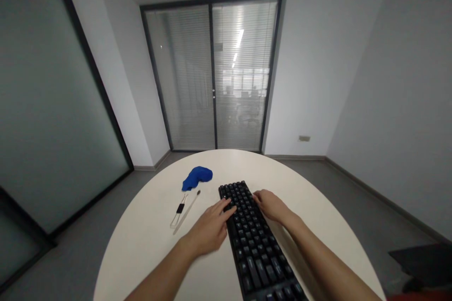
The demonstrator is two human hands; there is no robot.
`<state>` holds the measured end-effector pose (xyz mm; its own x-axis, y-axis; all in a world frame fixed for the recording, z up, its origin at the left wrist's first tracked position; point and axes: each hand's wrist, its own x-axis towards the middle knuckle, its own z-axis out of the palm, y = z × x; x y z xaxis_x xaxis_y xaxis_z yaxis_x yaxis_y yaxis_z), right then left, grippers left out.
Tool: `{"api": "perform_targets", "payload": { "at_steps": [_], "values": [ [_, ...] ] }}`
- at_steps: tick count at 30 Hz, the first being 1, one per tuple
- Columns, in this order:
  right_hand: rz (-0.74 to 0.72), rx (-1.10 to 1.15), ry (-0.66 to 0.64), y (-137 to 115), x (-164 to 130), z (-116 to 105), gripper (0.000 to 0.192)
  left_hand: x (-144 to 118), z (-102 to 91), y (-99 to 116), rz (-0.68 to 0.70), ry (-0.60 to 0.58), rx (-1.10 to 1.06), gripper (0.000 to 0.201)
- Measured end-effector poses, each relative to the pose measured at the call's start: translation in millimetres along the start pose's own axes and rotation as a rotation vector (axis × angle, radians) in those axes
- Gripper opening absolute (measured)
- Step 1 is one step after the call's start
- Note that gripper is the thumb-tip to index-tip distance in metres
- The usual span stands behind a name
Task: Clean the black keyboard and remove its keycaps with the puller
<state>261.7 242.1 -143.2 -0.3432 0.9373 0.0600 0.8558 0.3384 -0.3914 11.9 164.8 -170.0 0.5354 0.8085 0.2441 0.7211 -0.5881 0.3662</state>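
A black keyboard (256,240) lies lengthwise on the round white table (148,240), running away from me. My left hand (208,228) rests on the table at its left edge, fingers spread and touching the keys near the far end. My right hand (270,204) lies over the right edge near the same far end, fingers curled onto the keys. Neither hand has lifted anything.
A crumpled blue cloth (197,177) sits on the table beyond my left hand. Beside it lie a wire keycap puller (179,211) and a thin brush (187,211). Glass doors with blinds (213,75) stand behind the table. A dark object (423,263) is at the lower right.
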Motion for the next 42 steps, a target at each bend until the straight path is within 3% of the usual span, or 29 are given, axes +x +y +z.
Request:
{"api": "perform_targets", "payload": {
  "at_steps": [6,9,12,16,21,24,26,32,37,42],
  "values": [
    [0.029,-0.165,-0.049,-44.8,-38.1,-2.9,0.031,-5.3,-29.0,-0.1,0.072,-0.070,-0.023,0.064],
    [0.136,-0.212,-0.133,-69.7,-57.0,-1.3,0.068,-6.4,-33.4,-1.1,0.096,-0.056,0.014,0.059],
    [0.148,-0.219,-0.203,-84.0,-67.6,-0.5,0.110,-6.3,-29.3,1.7,0.110,-0.017,0.053,0.059],
    [0.107,-0.214,-0.295,-80.9,-66.6,-2.6,0.135,-4.4,-20.5,9.1,0.116,0.069,0.097,0.061],
    [-0.051,-0.196,-0.366,-60.6,-47.8,-12.0,0.137,-2.7,-15.0,8.3,0.093,0.154,0.106,0.056],
    [-0.126,-0.172,-0.494,-45.4,-33.9,-19.7,0.147,-5.0,-14.6,-3.3,0.077,0.216,0.079,0.048],
    [-0.175,-0.152,-0.525,-35.9,-28.0,-23.4,0.146,-7.5,-14.1,-13.3,0.040,0.234,0.079,0.057],
    [-0.130,-0.222,-0.473,-36.9,-37.1,-19.2,0.140,-10.2,-7.5,-30.4,0.000,0.169,0.025,0.068],
    [-0.008,-0.251,-0.364,-48.2,-45.0,-7.7,0.116,-8.7,-6.4,-28.3,-0.014,0.153,0.011,0.069],
    [-0.171,-0.147,-0.258,-25.2,-34.1,-5.3,0.120,-10.5,-18.4,-26.5,-0.017,0.095,-0.029,0.073]
  ]
}}
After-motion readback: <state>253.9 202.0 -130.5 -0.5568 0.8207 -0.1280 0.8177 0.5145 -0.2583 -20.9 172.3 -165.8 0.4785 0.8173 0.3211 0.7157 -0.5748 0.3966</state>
